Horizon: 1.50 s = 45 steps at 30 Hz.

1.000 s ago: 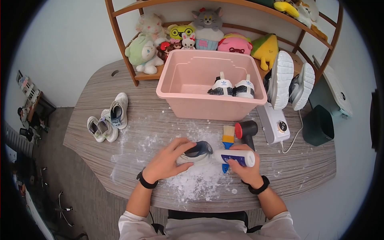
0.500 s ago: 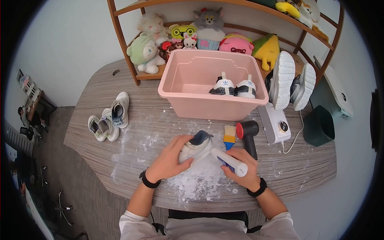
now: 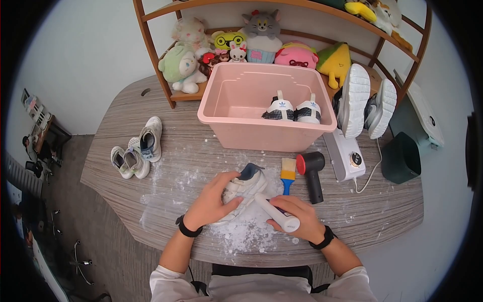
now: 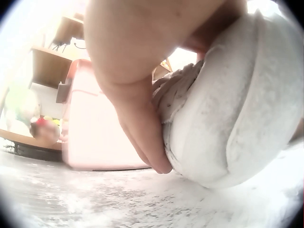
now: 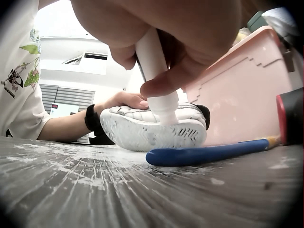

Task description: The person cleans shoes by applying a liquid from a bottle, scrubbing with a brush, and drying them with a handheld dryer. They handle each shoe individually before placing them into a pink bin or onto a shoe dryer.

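A white shoe with a dark blue lining [image 3: 246, 190] lies tilted on the powder-covered table, gripped by my left hand [image 3: 209, 204] across its upper. In the left wrist view the fingers [image 4: 142, 128] wrap the shoe's side [image 4: 213, 114]. My right hand [image 3: 301, 217] holds a white bottle [image 3: 282, 215] slanted, its narrow end against or very near the shoe. The right wrist view shows the bottle's tip [image 5: 164, 111] at the shoe's sole edge [image 5: 142, 135], with fingers around the bottle [image 5: 153, 57].
Beyond the hands are a blue-handled brush [image 3: 287, 176], a black and red device [image 3: 313, 176] and a pink bin [image 3: 266, 136] holding two shoes. Several shoes [image 3: 136, 153] stand at left. At right are a white shoe dryer [image 3: 342, 158] and a dark green bin [image 3: 401, 158].
The shoe has turned and tipped in my left hand. My right hand has moved left and slightly down, swinging the bottle to a steeper slant along the shoe.
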{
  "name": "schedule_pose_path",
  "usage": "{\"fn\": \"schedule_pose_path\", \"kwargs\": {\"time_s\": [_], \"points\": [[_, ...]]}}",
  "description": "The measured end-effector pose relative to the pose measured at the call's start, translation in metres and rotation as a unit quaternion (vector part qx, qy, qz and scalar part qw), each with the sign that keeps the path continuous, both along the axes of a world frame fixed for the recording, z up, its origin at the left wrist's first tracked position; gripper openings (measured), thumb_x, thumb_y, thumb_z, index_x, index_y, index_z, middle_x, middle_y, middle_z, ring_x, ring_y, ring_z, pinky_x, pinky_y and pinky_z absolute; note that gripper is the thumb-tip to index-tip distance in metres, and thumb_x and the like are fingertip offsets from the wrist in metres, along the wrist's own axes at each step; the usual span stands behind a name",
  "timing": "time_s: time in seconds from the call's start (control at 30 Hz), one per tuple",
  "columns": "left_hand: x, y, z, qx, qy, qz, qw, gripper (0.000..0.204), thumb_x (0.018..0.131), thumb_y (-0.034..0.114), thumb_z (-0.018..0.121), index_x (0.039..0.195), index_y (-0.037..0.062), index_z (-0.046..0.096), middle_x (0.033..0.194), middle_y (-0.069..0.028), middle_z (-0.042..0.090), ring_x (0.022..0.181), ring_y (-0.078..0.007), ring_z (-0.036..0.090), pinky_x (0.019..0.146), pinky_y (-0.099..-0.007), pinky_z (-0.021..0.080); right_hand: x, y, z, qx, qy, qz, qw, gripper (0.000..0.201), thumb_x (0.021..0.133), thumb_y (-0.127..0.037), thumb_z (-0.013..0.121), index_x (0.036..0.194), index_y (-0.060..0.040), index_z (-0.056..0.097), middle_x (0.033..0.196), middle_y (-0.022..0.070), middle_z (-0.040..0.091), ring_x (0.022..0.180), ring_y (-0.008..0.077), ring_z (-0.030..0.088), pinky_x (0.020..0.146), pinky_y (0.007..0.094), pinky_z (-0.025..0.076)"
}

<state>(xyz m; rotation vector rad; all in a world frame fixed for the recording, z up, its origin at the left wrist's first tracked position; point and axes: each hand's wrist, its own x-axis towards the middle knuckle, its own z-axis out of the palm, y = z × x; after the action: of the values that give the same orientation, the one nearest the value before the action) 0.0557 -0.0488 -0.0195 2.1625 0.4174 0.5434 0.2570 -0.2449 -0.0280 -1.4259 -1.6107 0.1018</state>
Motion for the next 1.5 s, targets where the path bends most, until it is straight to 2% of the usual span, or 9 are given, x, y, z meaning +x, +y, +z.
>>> {"fn": "schedule_pose_path", "kwargs": {"time_s": [0.3,0.37,0.47,0.7,0.8,0.9,0.97,1.1,1.5], "points": [[-0.001,0.000,0.001,0.004,-0.010,-0.004,1.000,0.059,0.086,0.015,0.079,0.139,0.0036,0.055,0.132,-0.0224,0.060,0.119,-0.0409,0.062,0.101,-0.0416,0.050,0.002,0.002,0.004,-0.015,0.017,-0.039,0.999,0.047,0.075,-0.009,0.092,0.116,0.0003,0.070,0.111,0.0168,0.072,0.096,0.0292,0.073,0.083,0.0352,0.061],[-0.001,0.002,-0.002,0.003,0.010,0.006,1.000,0.057,0.085,0.016,0.081,0.137,0.0068,0.059,0.140,-0.0174,0.059,0.115,-0.0284,0.066,0.084,-0.0335,0.057,0.003,0.001,-0.001,-0.009,0.022,-0.063,0.998,0.047,0.075,-0.009,0.092,0.117,0.0001,0.070,0.111,0.0167,0.073,0.098,0.0299,0.073,0.085,0.0355,0.060],[0.001,-0.005,-0.006,-0.005,0.012,0.004,1.000,0.056,0.085,0.018,0.082,0.134,0.0075,0.059,0.145,-0.0151,0.055,0.115,-0.0246,0.065,0.078,-0.0299,0.058,0.006,0.003,0.000,-0.008,0.029,-0.086,0.996,0.048,0.074,-0.009,0.092,0.117,-0.0002,0.071,0.111,0.0163,0.073,0.099,0.0300,0.073,0.086,0.0361,0.060],[0.003,0.000,-0.015,-0.040,0.003,-0.009,0.999,0.053,0.087,0.021,0.083,0.131,0.0060,0.057,0.145,-0.0147,0.052,0.116,-0.0248,0.064,0.083,-0.0334,0.059,0.009,-0.002,0.005,-0.037,0.048,-0.044,0.997,0.047,0.075,-0.010,0.092,0.116,-0.0008,0.072,0.111,0.0152,0.074,0.099,0.0290,0.073,0.085,0.0362,0.060],[0.003,0.001,-0.015,-0.069,0.001,-0.020,0.997,0.055,0.088,0.021,0.082,0.132,0.0037,0.054,0.142,-0.0181,0.052,0.118,-0.0321,0.061,0.085,-0.0370,0.056,0.010,-0.005,0.005,-0.055,0.065,-0.001,0.996,0.045,0.075,-0.010,0.091,0.116,-0.0012,0.073,0.111,0.0143,0.074,0.097,0.0275,0.074,0.084,0.0357,0.060],[0.003,0.001,-0.017,-0.069,-0.007,-0.020,0.997,0.051,0.089,0.020,0.082,0.128,0.0027,0.055,0.139,-0.0166,0.053,0.115,-0.0293,0.062,0.085,-0.0368,0.056,0.008,-0.005,0.006,-0.054,0.065,0.018,0.996,0.045,0.075,-0.009,0.091,0.116,-0.0014,0.073,0.111,0.0138,0.075,0.095,0.0263,0.074,0.084,0.0350,0.059],[0.003,0.001,-0.019,-0.096,-0.005,-0.001,0.995,0.044,0.091,0.020,0.081,0.122,0.0033,0.055,0.132,-0.0130,0.059,0.109,-0.0200,0.065,0.082,-0.0331,0.059,0.007,-0.004,0.006,-0.049,0.099,-0.014,0.994,0.045,0.076,-0.009,0.090,0.116,-0.0009,0.073,0.111,0.0143,0.075,0.095,0.0262,0.074,0.084,0.0346,0.059],[0.004,0.000,-0.017,-0.143,0.011,0.019,0.990,0.045,0.093,0.023,0.080,0.123,0.0025,0.054,0.123,-0.0118,0.062,0.104,-0.0180,0.066,0.081,-0.0322,0.059,0.008,-0.002,0.004,-0.049,0.106,-0.051,0.992,0.045,0.077,-0.008,0.090,0.117,-0.0004,0.073,0.111,0.0147,0.075,0.095,0.0259,0.074,0.084,0.0345,0.059],[0.004,0.002,-0.022,-0.142,0.007,0.009,0.990,0.046,0.095,0.021,0.078,0.127,0.0016,0.050,0.112,-0.0103,0.063,0.099,-0.0161,0.065,0.079,-0.0318,0.059,0.011,-0.008,0.002,-0.070,0.169,0.026,0.983,0.045,0.071,-0.009,0.090,0.111,0.0009,0.074,0.106,0.0150,0.075,0.095,0.0266,0.074,0.086,0.0346,0.058]]}}
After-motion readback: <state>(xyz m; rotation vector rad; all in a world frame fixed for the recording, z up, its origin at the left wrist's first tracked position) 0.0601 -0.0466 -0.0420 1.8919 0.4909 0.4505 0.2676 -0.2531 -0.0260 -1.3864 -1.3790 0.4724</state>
